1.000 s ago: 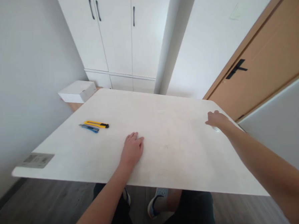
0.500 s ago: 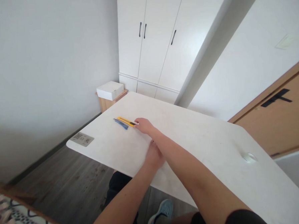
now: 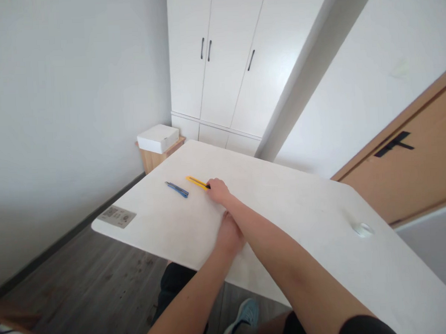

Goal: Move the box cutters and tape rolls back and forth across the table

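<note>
My right hand (image 3: 219, 191) is closed around the dark end of a yellow utility knife (image 3: 197, 182), whose other end points to the far left over the white table (image 3: 277, 204). To the left of it lies a blue utility knife (image 3: 177, 189), apart from the yellow one. My left hand (image 3: 230, 234) rests on the tabletop near the front edge, partly under my right forearm. That forearm covers most of its fingers, so what they hold, if anything, is hidden.
A grey label (image 3: 117, 216) is stuck at the table's left corner. Toward the right lies a pale ring-shaped thing (image 3: 363, 229), perhaps a tape roll. Beyond the table are a white box (image 3: 157, 138) on a wooden stand, white cabinets (image 3: 232, 62) and a wooden door (image 3: 424, 151).
The yellow utility knife has moved right with my right hand, away from the blue one, and a gap now separates them. My left hand stays about where it was. The view has shifted slightly.
</note>
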Available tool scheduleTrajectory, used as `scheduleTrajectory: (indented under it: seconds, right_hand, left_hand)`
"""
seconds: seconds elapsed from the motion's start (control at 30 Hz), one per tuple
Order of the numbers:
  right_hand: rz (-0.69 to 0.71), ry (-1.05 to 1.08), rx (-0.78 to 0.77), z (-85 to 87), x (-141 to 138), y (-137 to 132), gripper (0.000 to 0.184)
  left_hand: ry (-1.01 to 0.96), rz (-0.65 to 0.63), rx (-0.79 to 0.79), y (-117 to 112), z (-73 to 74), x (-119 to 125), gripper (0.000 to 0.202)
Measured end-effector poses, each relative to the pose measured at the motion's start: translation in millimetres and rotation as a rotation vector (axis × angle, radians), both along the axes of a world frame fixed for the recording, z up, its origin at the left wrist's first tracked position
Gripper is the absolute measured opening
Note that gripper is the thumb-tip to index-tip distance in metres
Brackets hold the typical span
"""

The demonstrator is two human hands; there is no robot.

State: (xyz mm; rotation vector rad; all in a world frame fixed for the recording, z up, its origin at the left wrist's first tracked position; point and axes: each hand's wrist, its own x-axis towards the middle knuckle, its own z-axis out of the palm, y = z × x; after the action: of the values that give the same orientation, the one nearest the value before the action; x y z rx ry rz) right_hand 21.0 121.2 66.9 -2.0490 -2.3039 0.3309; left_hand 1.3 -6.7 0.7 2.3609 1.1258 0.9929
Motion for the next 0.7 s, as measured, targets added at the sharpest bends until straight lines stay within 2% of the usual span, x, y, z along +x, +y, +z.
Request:
scheduleTrajectory:
  seconds: [0.07, 0.17, 0.33, 0.43, 0.5, 0.57, 0.7]
  right_hand:
    - [-0.044, 0.011, 0.029, 0.4, 50, -23, 0.034]
    - [-0.136, -0.013, 0.065, 4.0, 154, -81, 0.035]
    - [-0.359, -0.111, 0.027, 19.4, 344, -224, 0.036]
    - [-0.536, -0.208, -0.001, 27.2, 431, -302, 0.033]
    - [-0.605, -0.236, 0.011, 27.8, 471, -336, 0.032]
    - [-0.636, -0.234, 0.045, 24.3, 496, -355, 0.033]
    - [-0.627, -0.203, 0.062, 10.7, 514, -358, 0.036]
  left_hand:
    - [0.053, -0.003, -0.005, -2, 1.1, -4, 0.033]
    - [0.25, 0.049, 0.04, -4, 1.6, -6, 0.033]
    - [0.334, 0.069, 0.141, -1, -2.4, -3, 0.035]
    - [0.373, 0.068, 0.189, 1, -5.2, -3, 0.038]
    - [0.387, 0.065, 0.204, 1, -6.0, -3, 0.039]
    - [0.396, 0.062, 0.207, 2, -6.1, -4, 0.04]
    - [0.406, 0.048, 0.216, 3, -5.7, -5, 0.041]
